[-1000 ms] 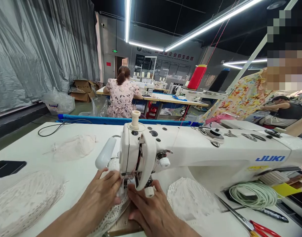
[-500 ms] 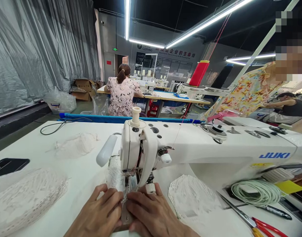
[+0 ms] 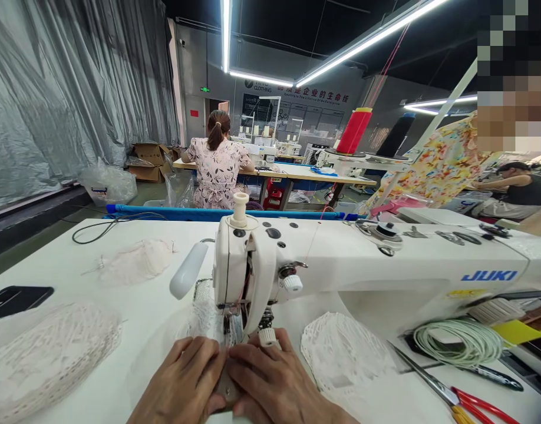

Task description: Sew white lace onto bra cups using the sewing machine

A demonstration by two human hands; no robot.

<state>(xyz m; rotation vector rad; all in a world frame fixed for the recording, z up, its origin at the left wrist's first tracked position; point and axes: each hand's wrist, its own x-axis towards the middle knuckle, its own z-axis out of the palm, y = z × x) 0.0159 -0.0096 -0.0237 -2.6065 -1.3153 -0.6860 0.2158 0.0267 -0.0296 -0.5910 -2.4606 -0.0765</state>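
A white sewing machine (image 3: 323, 247) stands before me, with sheer white lace fabric (image 3: 204, 321) lying around its needle area. Close in front of the presser foot, my left hand (image 3: 184, 377) has its fingers curled and pressed together on the lace's near part. My right hand (image 3: 274, 374) is beside it, fingertips almost meeting the left ones, also bent down onto the lace. The bits of fabric beneath the fingers are mostly hidden. To the right, a separate white lace piece (image 3: 341, 347) rests flat under the machine arm.
Further lace pieces (image 3: 53, 353) and a dark phone (image 3: 20, 299) lie at left. Right of my hands are scissors with red handles (image 3: 469, 403), a coil of pale green cord (image 3: 458, 344) and a pen (image 3: 498, 378). Co-workers sit at other tables; one in floral clothing (image 3: 438, 159) is nearby.
My left hand has slid slightly right, closer to the right hand, its fingers more bunched. My right hand stays nearly in place. The view has shifted a little.
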